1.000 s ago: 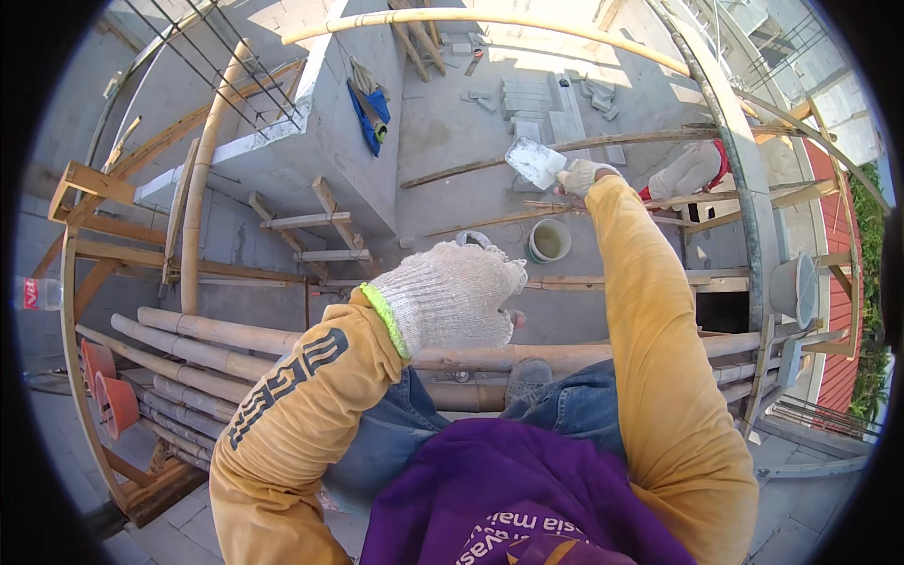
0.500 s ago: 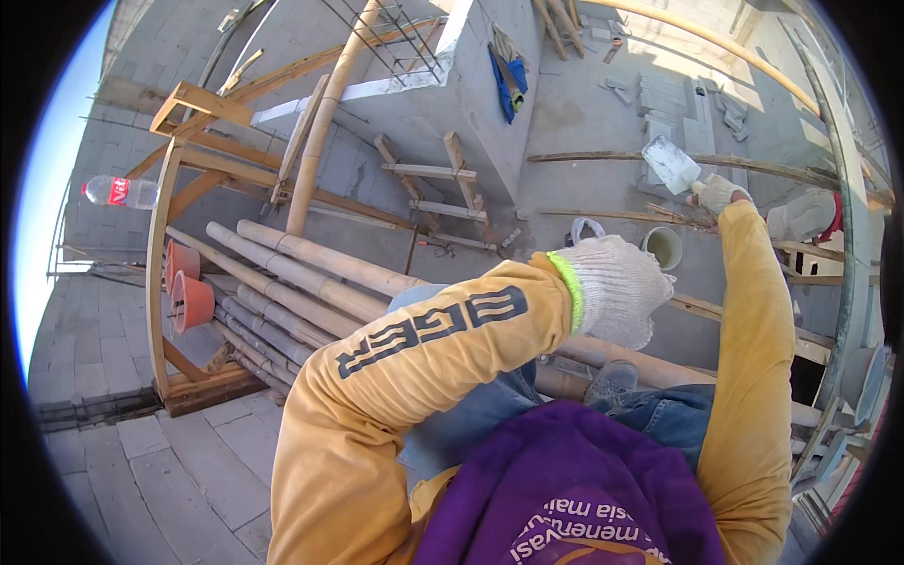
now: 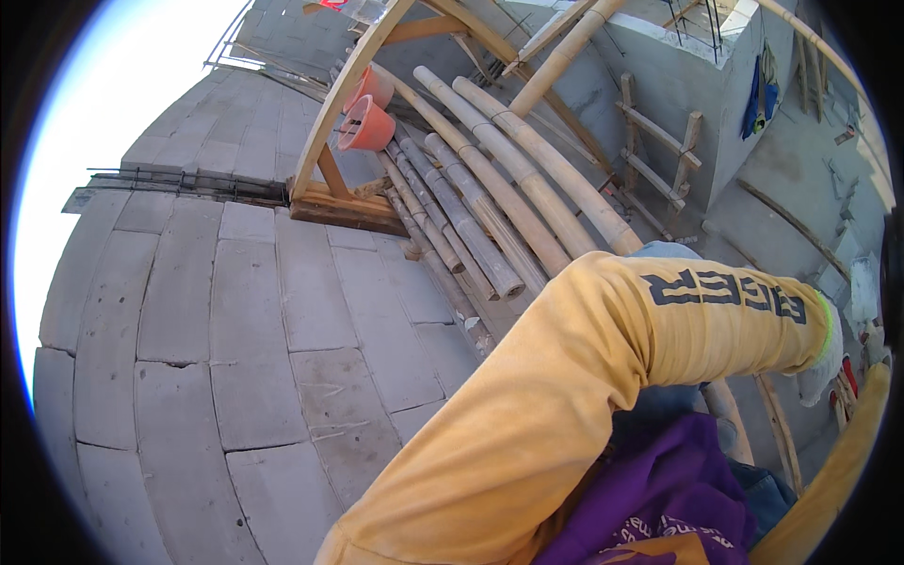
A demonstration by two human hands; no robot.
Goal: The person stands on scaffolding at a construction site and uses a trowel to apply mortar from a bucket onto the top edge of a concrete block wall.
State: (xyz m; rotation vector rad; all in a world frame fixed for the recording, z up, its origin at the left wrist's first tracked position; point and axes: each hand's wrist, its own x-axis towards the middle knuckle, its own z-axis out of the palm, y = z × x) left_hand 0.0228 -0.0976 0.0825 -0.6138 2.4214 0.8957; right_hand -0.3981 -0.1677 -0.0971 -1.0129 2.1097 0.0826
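Observation:
My left hand (image 3: 817,375), in a white knitted glove with a green cuff, is at the right of the view at the end of my yellow sleeve; its fingers are too hidden to tell their shape. Past it, at the far right rim, my right hand (image 3: 872,335) is small and partly obscured, closed on the handle of a white, square-bladed trowel (image 3: 863,298). My legs in jeans and a purple garment show below my left arm.
A walkway of grey blocks (image 3: 254,339) fills the left, beside open sky. Bamboo poles (image 3: 518,174) lie past it, with orange buckets (image 3: 365,127) and a timber frame (image 3: 339,94) at their far end. A block wall (image 3: 716,160), a leaning wooden ladder (image 3: 659,151) and a lower floor are at upper right.
The view has swung left: the block walkway now fills the left, while my hands and the trowel have shifted to the right rim. The other worker is now largely out of sight.

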